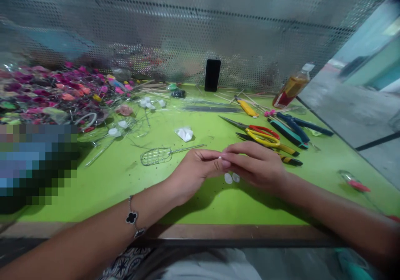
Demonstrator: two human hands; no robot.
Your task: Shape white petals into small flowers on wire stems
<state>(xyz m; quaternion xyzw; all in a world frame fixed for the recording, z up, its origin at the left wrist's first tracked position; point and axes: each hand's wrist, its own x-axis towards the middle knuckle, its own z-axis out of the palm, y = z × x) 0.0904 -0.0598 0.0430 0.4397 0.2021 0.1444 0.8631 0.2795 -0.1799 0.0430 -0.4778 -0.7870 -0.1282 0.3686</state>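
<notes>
Two hands: the left hand (195, 168) and the right hand (259, 163) are touching at the fingertips, both pinching one small white piece (220, 158).
White piece: it is staying mostly hidden between the fingers, above the tabletop (109, 179).
White discs (228, 178): two are showing just below the fingers.
Wire frame (171, 151): it is lying near the left hand.
Red-handled scissors (249, 126): they are lying beyond the right hand.
</notes>
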